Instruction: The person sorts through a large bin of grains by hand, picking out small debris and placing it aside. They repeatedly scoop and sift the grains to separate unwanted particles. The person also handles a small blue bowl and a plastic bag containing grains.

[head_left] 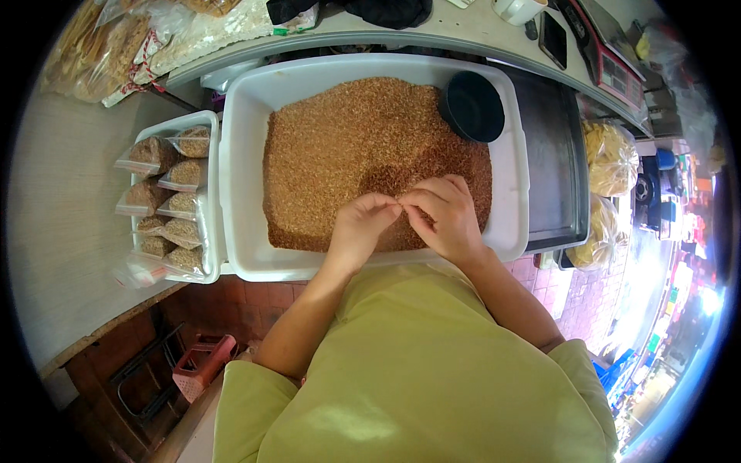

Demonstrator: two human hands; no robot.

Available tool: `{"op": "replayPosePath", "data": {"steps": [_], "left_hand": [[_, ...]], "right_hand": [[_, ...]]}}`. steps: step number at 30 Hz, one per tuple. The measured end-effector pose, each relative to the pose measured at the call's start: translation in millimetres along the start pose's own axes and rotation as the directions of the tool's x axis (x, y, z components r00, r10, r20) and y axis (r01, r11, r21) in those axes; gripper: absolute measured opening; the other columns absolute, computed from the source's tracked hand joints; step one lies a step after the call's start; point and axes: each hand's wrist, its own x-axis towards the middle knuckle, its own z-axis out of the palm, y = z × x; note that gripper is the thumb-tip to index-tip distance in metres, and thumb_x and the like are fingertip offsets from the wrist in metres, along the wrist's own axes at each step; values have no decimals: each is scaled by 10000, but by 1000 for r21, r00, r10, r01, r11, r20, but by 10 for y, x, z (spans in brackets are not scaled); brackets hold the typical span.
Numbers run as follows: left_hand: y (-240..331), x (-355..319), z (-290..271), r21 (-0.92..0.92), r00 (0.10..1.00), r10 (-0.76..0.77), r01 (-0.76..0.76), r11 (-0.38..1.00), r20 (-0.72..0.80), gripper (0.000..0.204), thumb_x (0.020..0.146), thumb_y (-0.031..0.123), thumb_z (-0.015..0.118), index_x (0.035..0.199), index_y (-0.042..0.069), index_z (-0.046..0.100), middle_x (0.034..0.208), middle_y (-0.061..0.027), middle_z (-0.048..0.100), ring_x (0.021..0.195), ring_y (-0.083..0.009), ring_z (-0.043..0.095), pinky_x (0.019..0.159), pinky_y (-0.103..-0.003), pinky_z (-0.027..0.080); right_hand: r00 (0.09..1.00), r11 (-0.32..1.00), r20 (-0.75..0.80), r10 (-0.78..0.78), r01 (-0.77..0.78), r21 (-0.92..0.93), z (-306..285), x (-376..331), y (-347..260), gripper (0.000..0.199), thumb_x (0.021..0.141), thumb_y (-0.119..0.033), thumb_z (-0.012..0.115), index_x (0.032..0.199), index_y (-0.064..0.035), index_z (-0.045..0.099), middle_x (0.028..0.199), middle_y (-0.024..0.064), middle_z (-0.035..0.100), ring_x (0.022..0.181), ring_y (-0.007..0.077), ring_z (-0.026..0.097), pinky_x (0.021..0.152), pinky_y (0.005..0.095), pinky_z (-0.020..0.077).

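Observation:
My left hand (pixel 360 228) and my right hand (pixel 449 219) meet fingertip to fingertip above a large white tub (pixel 301 265). Both are closed in a pinch, and whatever sits between the fingertips is too small to make out. Under them spreads a wide bed of brown granular bits (pixel 332 147), golden on the left and darker toward the right and near edges. A dark round bowl (pixel 472 108) rests tilted in the tub's far right corner, apart from my hands.
Left of the tub stands a smaller white tray (pixel 214 185) holding several filled clear zip bags (pixel 185 174). A dark metal tray (pixel 552 154) lies to the right, with bulging plastic bags (pixel 610 158) beyond. On the far counter are a phone (pixel 553 40) and a red scale (pixel 606 62). A pink stool (pixel 204 366) stands lower left.

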Motion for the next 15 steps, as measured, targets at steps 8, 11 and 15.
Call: {"op": "replayPosePath", "data": {"steps": [8,11,15], "left_hand": [[33,-26,10,-228,985,-169,173,958,37,144,881,126,627,968,12,626,909,-30,645,849,-100,599,816,-244,491],[24,-22,26,-193,987,-155,158,968,29,153,881,139,628,971,16,627,906,-32,644,842,-103,599,813,-250,493],[-45,1,1,-208,987,-156,160,965,33,145,879,136,622,971,24,619,914,-32,634,846,-111,596,816,-262,490]], "right_hand": [[998,1000,-59,-10,10,5,20,5,23,156,654,-41,679,760,-107,586,737,26,565,712,226,562,715,355,403],[998,1000,-55,12,-12,0,37,-1,21,149,660,-43,679,754,-107,584,732,27,564,705,229,560,704,353,401],[994,993,-62,91,-86,79,46,-2,-9,128,681,-49,680,747,-103,585,736,27,571,693,234,557,700,349,400]]}}
